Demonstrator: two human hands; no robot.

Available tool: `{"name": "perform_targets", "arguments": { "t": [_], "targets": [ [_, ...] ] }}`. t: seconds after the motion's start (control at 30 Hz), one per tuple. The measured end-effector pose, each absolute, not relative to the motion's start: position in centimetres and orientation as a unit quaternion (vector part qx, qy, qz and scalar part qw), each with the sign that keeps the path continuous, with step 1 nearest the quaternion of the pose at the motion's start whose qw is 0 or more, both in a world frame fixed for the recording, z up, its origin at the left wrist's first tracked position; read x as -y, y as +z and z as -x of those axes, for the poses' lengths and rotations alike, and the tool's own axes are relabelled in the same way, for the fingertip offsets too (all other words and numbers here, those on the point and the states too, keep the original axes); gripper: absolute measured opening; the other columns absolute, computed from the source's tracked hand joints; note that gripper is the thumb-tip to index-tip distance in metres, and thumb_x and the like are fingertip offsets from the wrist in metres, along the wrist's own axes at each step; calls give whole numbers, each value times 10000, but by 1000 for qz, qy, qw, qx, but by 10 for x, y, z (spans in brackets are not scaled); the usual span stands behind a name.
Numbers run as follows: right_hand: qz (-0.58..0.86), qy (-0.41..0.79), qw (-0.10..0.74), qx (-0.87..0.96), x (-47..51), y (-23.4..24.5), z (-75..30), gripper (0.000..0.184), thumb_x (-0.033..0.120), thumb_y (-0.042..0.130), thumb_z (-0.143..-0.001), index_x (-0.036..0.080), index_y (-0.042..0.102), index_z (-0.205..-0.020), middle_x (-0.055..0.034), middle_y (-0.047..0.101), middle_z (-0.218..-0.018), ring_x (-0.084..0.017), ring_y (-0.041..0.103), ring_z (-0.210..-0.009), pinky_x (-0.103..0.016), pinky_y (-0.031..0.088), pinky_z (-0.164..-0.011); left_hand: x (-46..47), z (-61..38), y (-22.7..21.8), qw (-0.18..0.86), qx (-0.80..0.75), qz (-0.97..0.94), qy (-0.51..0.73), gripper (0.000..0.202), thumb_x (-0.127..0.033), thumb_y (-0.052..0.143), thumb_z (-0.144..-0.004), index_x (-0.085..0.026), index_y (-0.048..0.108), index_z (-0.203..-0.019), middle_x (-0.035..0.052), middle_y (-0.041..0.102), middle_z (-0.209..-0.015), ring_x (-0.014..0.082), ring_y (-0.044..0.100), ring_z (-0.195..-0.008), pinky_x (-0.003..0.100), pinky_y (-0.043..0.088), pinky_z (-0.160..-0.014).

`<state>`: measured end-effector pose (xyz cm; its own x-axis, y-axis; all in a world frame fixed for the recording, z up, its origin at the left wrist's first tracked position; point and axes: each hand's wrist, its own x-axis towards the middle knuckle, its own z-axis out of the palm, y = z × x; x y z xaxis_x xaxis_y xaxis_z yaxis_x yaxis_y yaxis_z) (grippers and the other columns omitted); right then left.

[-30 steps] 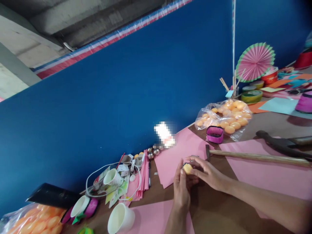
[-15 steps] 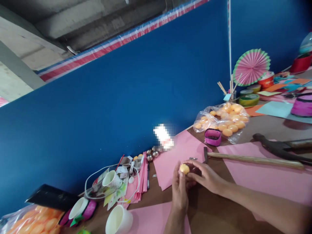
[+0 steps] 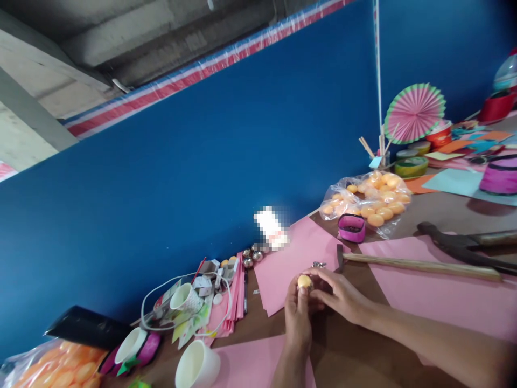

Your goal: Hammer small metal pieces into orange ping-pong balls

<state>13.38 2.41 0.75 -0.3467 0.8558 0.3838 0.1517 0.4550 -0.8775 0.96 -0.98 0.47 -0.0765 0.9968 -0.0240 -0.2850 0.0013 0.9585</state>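
Note:
My left hand (image 3: 298, 312) is closed around a small yellow-orange ball (image 3: 304, 281), which looks like a ping-pong ball, with the thumb pressed on its near side. The fingers of my right hand (image 3: 339, 295) curl in from the right, index finger and thumb at the ball's side. A darker, shiny bit shows at the ball's lower edge, too small to make out. Just beyond the hands, some small metal pieces (image 3: 319, 264) lie on a pink paper sheet (image 3: 288, 264). A small hammer (image 3: 420, 265) with a wooden handle rests to the right of them.
Bagged orange balls (image 3: 375, 202) and a magenta pouch (image 3: 351, 228) sit behind the hammer. A bigger hammer (image 3: 456, 245) lies at right. On the left are a white cup (image 3: 197, 365), a looped white cable (image 3: 143, 307), silver balls (image 3: 257, 256) and another bag of orange balls (image 3: 68, 366).
The ball has turned slightly in my fingers and shifted a little left. My right fingers have moved slightly, and more of the metal pieces shows behind them.

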Motion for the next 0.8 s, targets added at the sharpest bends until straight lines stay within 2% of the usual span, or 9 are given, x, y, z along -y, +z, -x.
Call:
{"name": "perform_targets", "arguments": {
  "t": [0.17,0.3,0.47,0.67,0.8],
  "targets": [
    [337,403,442,727,-24,7,-135,291,210,500,-785,247,499,-1073,-44,607,-1012,-192,577,-902,-324,479,-797,11,-10,6,549,-452,-403,577,440,-447,498,-764,-167,527,-1102,85,635,-880,130,596,-649,242,494,-583],
    [345,400,448,721,-24,6,-135,299,230,511,-782,244,475,-1079,-47,601,-996,-192,576,-892,-321,479,-787,12,-12,9,551,-446,-391,587,474,-463,503,-753,-181,511,-1134,97,629,-929,142,603,-679,250,493,-589],
    [340,400,447,724,-23,10,-136,222,236,491,-802,236,479,-1023,-26,607,-915,-175,580,-842,-285,469,-748,13,-12,9,548,-447,-396,585,494,-419,549,-739,-207,482,-1180,105,605,-1042,164,603,-774,252,491,-625],
    [322,414,440,729,-23,13,-137,203,208,488,-803,243,477,-1003,-13,606,-918,-173,580,-840,-271,458,-736,14,-10,3,555,-438,-394,588,569,-367,523,-776,-244,322,-1293,81,617,-996,149,598,-755,268,487,-646],
    [331,412,446,723,-22,9,-136,256,194,485,-802,258,444,-1047,-18,599,-946,-183,574,-878,-283,453,-770,13,-9,3,558,-427,-408,583,507,-347,489,-801,-246,351,-1278,73,617,-972,145,591,-738,270,484,-642]
  ]
}}
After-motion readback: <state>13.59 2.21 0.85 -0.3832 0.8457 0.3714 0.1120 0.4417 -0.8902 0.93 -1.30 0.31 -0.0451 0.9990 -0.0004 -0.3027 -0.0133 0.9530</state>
